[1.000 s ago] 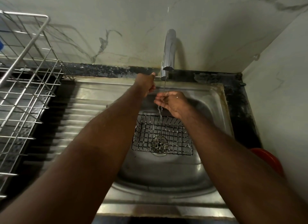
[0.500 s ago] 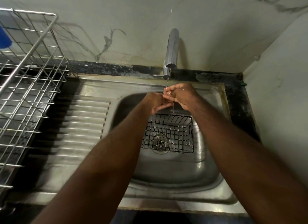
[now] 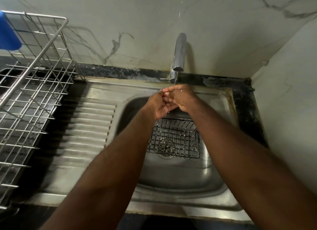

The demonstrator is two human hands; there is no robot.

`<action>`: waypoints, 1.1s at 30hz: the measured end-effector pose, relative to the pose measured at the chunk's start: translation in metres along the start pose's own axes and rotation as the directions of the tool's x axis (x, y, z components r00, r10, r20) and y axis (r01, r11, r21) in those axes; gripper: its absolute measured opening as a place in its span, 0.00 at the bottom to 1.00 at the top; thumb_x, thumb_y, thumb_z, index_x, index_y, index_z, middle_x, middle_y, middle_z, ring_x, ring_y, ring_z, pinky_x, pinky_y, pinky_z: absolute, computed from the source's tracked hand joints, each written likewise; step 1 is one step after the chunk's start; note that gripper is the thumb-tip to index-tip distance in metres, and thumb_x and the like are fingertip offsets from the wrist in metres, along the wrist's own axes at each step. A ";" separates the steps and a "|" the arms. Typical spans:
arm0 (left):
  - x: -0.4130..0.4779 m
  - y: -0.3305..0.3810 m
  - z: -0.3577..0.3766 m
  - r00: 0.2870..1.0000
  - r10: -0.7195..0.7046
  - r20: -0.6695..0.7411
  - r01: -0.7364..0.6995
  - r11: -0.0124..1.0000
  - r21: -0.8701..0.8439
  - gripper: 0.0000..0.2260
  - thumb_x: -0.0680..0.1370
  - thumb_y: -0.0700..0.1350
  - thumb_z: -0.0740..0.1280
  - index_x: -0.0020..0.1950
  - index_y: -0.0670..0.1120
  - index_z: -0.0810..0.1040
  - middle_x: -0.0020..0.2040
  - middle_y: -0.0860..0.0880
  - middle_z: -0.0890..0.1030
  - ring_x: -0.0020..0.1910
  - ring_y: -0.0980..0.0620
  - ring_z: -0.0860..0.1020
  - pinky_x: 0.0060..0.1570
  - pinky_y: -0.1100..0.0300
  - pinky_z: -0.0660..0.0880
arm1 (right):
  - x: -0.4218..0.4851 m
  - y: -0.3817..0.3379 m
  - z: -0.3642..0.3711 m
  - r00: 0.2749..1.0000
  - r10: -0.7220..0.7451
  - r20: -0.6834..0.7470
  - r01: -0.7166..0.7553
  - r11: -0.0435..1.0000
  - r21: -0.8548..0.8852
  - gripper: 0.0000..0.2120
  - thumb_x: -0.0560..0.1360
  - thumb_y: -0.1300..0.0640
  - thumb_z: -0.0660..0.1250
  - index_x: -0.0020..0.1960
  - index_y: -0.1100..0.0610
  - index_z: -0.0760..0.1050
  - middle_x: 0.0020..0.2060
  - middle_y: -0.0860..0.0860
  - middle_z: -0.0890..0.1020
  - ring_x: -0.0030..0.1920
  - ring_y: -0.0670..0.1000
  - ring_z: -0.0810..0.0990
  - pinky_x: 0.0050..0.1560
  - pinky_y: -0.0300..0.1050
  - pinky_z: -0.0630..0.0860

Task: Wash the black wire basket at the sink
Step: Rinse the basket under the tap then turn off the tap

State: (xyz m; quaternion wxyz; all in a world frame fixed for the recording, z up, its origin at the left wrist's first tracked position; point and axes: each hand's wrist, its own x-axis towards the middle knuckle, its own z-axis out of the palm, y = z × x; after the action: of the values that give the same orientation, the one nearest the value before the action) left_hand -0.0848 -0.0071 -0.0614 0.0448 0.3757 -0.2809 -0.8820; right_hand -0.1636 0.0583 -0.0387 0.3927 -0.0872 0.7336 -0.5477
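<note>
The black wire basket [image 3: 175, 139] lies flat in the bottom of the steel sink [image 3: 180, 176], over the drain, with nobody touching it. Above it my left hand [image 3: 158, 104] and my right hand [image 3: 181, 97] press together under the chrome tap [image 3: 178, 53]. A thin stream of water falls from the spout onto my fingers. Both hands are wet and hold nothing but each other; the fingers overlap, so their exact pose is unclear.
A ribbed steel drainboard [image 3: 85, 132] adjoins the sink on the left. A silver wire dish rack [image 3: 29, 99] stands at the far left, with a blue object [image 3: 8, 34] at its top corner. Marble walls close the back and right.
My left hand left the tap's lever and joined my right hand under the stream. The view shifted slightly to the left.
</note>
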 end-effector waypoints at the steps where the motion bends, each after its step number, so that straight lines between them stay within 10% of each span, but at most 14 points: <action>1: -0.002 0.002 -0.001 1.000 0.004 -0.008 -0.004 1.000 0.005 0.19 0.87 0.46 0.50 0.58 0.37 0.76 0.43 0.38 0.83 0.43 0.46 0.84 0.38 0.55 0.83 | 0.001 -0.001 -0.002 0.999 -0.038 0.005 0.038 0.993 -0.109 0.05 0.74 0.71 0.67 0.47 0.66 0.80 0.42 0.62 0.84 0.40 0.54 0.85 0.42 0.47 0.83; 6: 0.004 0.004 -0.027 0.975 0.169 -0.144 -0.101 0.915 0.390 0.10 0.81 0.32 0.61 0.62 0.34 0.76 0.45 0.40 0.82 0.41 0.48 0.83 0.42 0.58 0.83 | 0.012 0.008 -0.009 0.990 -0.142 -0.026 0.116 0.891 -0.438 0.04 0.72 0.65 0.73 0.45 0.65 0.80 0.40 0.59 0.84 0.38 0.53 0.85 0.40 0.44 0.83; 9: 0.012 -0.003 -0.056 0.868 0.460 -0.186 -0.044 0.445 0.895 0.07 0.80 0.35 0.63 0.50 0.38 0.81 0.45 0.41 0.84 0.41 0.48 0.81 0.45 0.55 0.81 | 0.018 0.036 -0.009 0.992 -0.125 0.019 0.108 0.766 -0.634 0.03 0.75 0.66 0.68 0.47 0.65 0.80 0.44 0.59 0.83 0.44 0.54 0.83 0.46 0.47 0.82; 12: 0.009 -0.019 -0.082 0.821 0.536 -0.195 0.116 0.179 0.977 0.07 0.80 0.36 0.63 0.44 0.41 0.78 0.44 0.45 0.81 0.40 0.51 0.77 0.43 0.59 0.75 | 0.020 0.068 -0.010 0.993 -0.084 0.082 0.115 0.567 -0.815 0.08 0.76 0.67 0.64 0.51 0.63 0.80 0.48 0.56 0.82 0.48 0.54 0.81 0.48 0.45 0.78; 21: 0.024 -0.060 -0.128 0.887 0.304 -0.347 0.311 0.163 0.936 0.07 0.80 0.36 0.65 0.57 0.38 0.76 0.53 0.42 0.78 0.55 0.45 0.79 0.56 0.56 0.78 | 0.036 0.120 -0.020 0.989 -0.001 0.148 0.138 0.379 -0.915 0.11 0.79 0.57 0.57 0.50 0.59 0.78 0.37 0.52 0.77 0.37 0.51 0.74 0.39 0.44 0.69; 33: 0.026 -0.026 -0.087 0.869 0.481 -0.116 0.103 0.052 0.993 0.11 0.80 0.37 0.60 0.56 0.39 0.81 0.51 0.42 0.83 0.45 0.45 0.79 0.45 0.58 0.72 | 0.000 0.097 -0.051 0.988 -0.141 0.062 0.098 0.261 -0.960 0.04 0.77 0.61 0.65 0.45 0.56 0.79 0.37 0.51 0.81 0.38 0.52 0.80 0.40 0.46 0.77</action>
State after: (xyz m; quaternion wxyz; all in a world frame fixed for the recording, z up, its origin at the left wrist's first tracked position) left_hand -0.0396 -0.0332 -0.1403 -0.0413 0.4431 -0.8311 -0.3336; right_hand -0.1689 0.1333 -0.1183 0.2048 -0.3515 0.9132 -0.0232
